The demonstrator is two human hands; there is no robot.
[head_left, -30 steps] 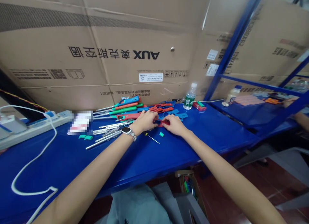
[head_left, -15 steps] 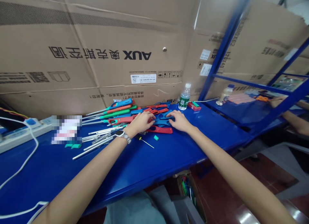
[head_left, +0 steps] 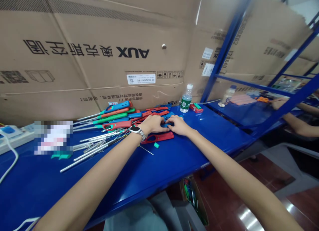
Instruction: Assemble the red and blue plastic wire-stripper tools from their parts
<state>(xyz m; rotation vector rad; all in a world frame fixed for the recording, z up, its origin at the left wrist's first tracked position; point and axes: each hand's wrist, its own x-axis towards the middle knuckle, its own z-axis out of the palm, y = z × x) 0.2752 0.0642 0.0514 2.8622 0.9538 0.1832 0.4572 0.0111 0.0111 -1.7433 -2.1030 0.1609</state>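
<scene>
My left hand point(head_left: 154, 124) and my right hand point(head_left: 179, 125) are close together over a pile of lighter parts, fingers closed on a blue lighter casing point(head_left: 165, 125). My fingers cover most of it. A red lighter casing point(head_left: 161, 137) lies just in front of my hands, with a small green cap point(head_left: 156, 145) near it. Left of my left hand lie several long-nosed lighters, among them a red-handled lighter point(head_left: 117, 125) and a green-handled lighter point(head_left: 113, 118). Metal lighter tubes point(head_left: 92, 153) are spread below them. A thin screwdriver shaft point(head_left: 147, 150) shows beside my left wrist.
A water bottle point(head_left: 185, 99) and a small red box point(head_left: 196, 108) stand behind my right hand. Cardboard point(head_left: 104, 21) walls the back of the blue table point(head_left: 139, 177). A power strip point(head_left: 25, 136) is at left. At right are a blue frame point(head_left: 225, 48) and another person's arm point(head_left: 296, 119).
My hands have come closer together, the right one moving left, and now meet around the blue casing. The view has shifted a little to the right.
</scene>
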